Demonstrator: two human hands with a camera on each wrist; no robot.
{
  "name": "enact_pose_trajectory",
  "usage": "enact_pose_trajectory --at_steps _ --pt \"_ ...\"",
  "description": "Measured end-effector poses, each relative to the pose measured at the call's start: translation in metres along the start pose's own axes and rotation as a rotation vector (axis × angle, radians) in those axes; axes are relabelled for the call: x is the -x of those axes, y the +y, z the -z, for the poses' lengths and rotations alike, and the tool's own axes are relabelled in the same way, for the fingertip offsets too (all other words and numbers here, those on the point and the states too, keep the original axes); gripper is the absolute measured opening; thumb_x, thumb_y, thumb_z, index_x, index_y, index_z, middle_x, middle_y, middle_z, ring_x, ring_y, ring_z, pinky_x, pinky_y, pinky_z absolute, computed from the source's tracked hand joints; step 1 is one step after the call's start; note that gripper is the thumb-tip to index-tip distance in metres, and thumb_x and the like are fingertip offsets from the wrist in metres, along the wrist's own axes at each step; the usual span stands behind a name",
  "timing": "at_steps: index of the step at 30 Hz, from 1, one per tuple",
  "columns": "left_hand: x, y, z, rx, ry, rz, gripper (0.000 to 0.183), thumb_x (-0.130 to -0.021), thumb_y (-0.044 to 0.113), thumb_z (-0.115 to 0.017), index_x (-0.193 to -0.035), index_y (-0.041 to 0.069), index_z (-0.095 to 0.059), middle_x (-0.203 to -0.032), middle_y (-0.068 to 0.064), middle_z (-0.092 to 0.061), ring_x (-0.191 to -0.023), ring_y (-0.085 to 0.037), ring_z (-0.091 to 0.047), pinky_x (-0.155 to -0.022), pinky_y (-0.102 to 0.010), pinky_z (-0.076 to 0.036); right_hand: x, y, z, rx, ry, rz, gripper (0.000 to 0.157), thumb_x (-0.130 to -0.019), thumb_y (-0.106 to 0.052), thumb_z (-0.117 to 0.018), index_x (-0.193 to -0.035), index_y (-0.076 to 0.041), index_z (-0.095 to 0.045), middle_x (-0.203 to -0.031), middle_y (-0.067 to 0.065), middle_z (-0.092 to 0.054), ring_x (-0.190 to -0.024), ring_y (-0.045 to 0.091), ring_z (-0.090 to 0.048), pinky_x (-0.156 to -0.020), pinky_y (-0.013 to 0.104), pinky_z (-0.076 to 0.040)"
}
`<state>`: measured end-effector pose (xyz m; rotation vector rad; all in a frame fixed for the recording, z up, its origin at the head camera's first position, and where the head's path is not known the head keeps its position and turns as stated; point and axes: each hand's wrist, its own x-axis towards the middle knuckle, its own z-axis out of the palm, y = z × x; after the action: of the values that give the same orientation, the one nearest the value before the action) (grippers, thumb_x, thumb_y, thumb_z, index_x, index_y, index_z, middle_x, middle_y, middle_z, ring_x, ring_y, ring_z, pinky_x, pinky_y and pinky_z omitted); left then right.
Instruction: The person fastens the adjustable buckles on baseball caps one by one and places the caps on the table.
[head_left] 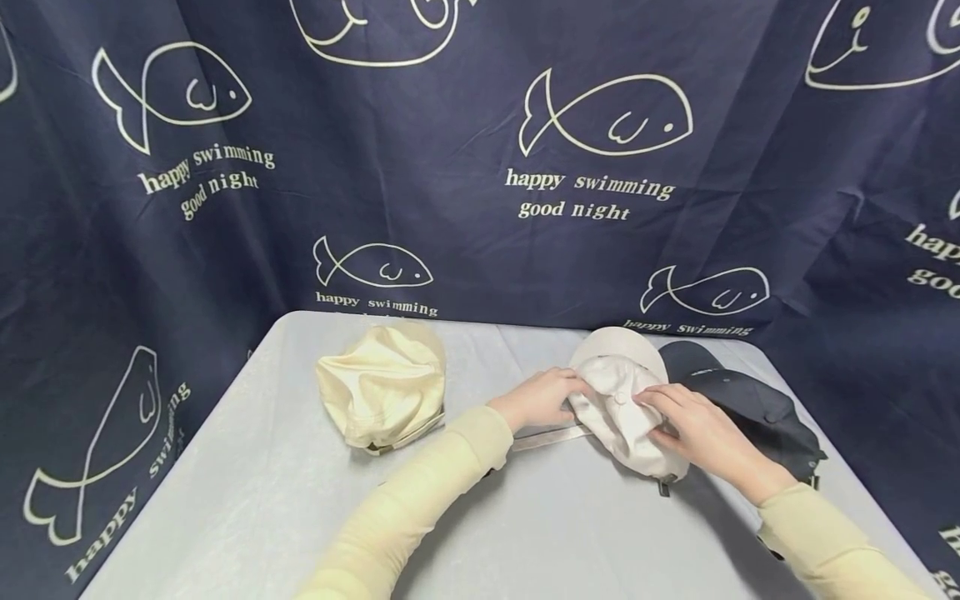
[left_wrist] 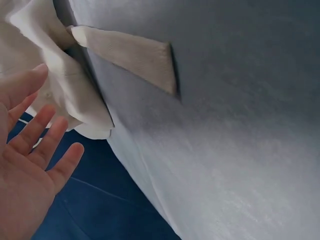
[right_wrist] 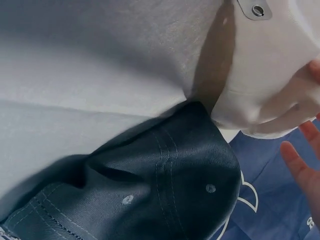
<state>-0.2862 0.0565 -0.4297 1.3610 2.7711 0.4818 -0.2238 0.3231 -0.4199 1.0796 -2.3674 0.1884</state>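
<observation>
A white cap (head_left: 618, 408) lies on the table with its brim (head_left: 618, 343) toward the back and its crown wrinkled. My left hand (head_left: 543, 397) is at the crown's left side; in the left wrist view its fingers are spread and loosely bent, gripping nothing. On the opposite side, my right hand (head_left: 701, 425) has its fingertips at the crown. The right wrist view shows only some of its fingers (right_wrist: 300, 165), apart from one another. A flat beige strip (left_wrist: 132, 57) extends from beside the white cap across the table.
A cream cap (head_left: 386, 383) sits on the left part of the pale table (head_left: 225, 492). Close to my right hand is a dark navy cap (head_left: 757, 408), near the table's right edge. Behind the table hangs a navy curtain (head_left: 465, 167) with fish drawings.
</observation>
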Motion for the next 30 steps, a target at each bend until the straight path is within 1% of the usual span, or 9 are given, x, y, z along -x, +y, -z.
enact_pose_trajectory --at_steps 4,11,15,18,20,22,24,27,30 --pt "-0.002 -0.001 0.000 0.005 -0.004 -0.014 0.041 -0.081 0.014 -0.072 -0.120 0.021 -0.062 -0.128 0.004 -0.056 -0.121 -0.015 -0.051 -0.104 -0.026 -0.037 -0.004 0.001 0.002 -0.005 0.028 0.005 0.044 -0.061 -0.014 -0.074 -0.103 -0.009 -0.063 -0.097 0.001 -0.061 -0.088 0.018 -0.059 -0.076 0.033 -0.046" --pt "-0.002 0.000 -0.002 0.010 -0.003 -0.041 0.040 -0.081 0.014 -0.071 -0.119 0.021 -0.062 -0.127 0.003 -0.057 -0.120 -0.013 -0.051 -0.103 -0.025 -0.038 -0.008 0.000 0.005 -0.027 0.043 -0.016 0.032 -0.064 -0.013 -0.073 -0.095 -0.013 -0.063 -0.094 -0.004 -0.061 -0.087 0.013 -0.058 -0.071 0.030 -0.046" --pt "-0.001 0.003 -0.001 -0.025 -0.008 -0.064 0.041 -0.082 0.017 -0.071 -0.122 0.020 -0.060 -0.128 0.002 -0.056 -0.122 -0.013 -0.049 -0.105 -0.025 -0.035 -0.010 0.000 0.006 -0.034 0.066 -0.035 0.018 -0.078 -0.027 -0.064 -0.091 -0.015 -0.063 -0.092 -0.005 -0.061 -0.083 0.009 -0.057 -0.066 0.029 -0.048" --pt "0.000 0.004 0.000 -0.039 -0.002 -0.071 0.042 -0.083 0.018 -0.071 -0.124 0.019 -0.059 -0.129 0.002 -0.055 -0.123 -0.013 -0.049 -0.107 -0.025 -0.034 -0.014 0.000 0.006 -0.058 0.091 -0.046 0.030 -0.092 -0.041 -0.048 -0.088 -0.016 -0.063 -0.091 -0.007 -0.060 -0.082 0.006 -0.056 -0.066 0.024 -0.047" --pt "0.000 0.003 0.000 -0.031 0.006 -0.068 0.043 -0.083 0.018 -0.071 -0.124 0.019 -0.059 -0.128 0.002 -0.055 -0.122 -0.013 -0.049 -0.107 -0.026 -0.034 -0.017 0.001 0.006 -0.090 0.112 -0.043 0.034 -0.095 -0.043 -0.045 -0.087 -0.015 -0.063 -0.090 -0.007 -0.060 -0.081 0.005 -0.055 -0.068 0.022 -0.045" --pt "0.001 0.003 0.001 -0.018 0.010 -0.058 0.044 -0.082 0.017 -0.071 -0.124 0.020 -0.059 -0.128 0.002 -0.056 -0.122 -0.013 -0.049 -0.107 -0.026 -0.034 -0.019 0.002 0.007 -0.118 0.123 -0.034 0.024 -0.092 -0.036 -0.054 -0.087 -0.015 -0.063 -0.090 -0.007 -0.060 -0.082 0.005 -0.055 -0.070 0.020 -0.044" --pt "0.003 0.002 0.003 -0.004 0.012 -0.043 0.045 -0.082 0.016 -0.071 -0.125 0.020 -0.058 -0.127 0.002 -0.056 -0.122 -0.014 -0.049 -0.107 -0.026 -0.034 -0.022 0.002 0.008 -0.141 0.132 -0.027 0.010 -0.084 -0.023 -0.064 -0.087 -0.014 -0.063 -0.089 -0.007 -0.060 -0.081 0.005 -0.055 -0.071 0.020 -0.044" --pt "0.005 0.000 0.006 0.010 0.011 -0.018 0.047 -0.082 0.015 -0.071 -0.126 0.019 -0.057 -0.128 0.002 -0.056 -0.122 -0.014 -0.049 -0.108 -0.026 -0.033 -0.025 0.003 0.010 -0.149 0.132 -0.042 0.018 -0.071 -0.008 -0.071 -0.087 -0.014 -0.063 -0.087 -0.008 -0.060 -0.079 0.005 -0.055 -0.070 0.020 -0.044" --pt "0.009 -0.001 0.009 0.020 0.013 -0.003 0.048 -0.082 0.015 -0.071 -0.128 0.018 -0.056 -0.129 0.001 -0.055 -0.123 -0.016 -0.049 -0.108 -0.027 -0.033 -0.029 0.002 0.013 -0.151 0.136 -0.070 0.025 -0.068 -0.002 -0.075 -0.086 -0.014 -0.063 -0.084 -0.009 -0.059 -0.073 0.005 -0.055 -0.066 0.019 -0.044"
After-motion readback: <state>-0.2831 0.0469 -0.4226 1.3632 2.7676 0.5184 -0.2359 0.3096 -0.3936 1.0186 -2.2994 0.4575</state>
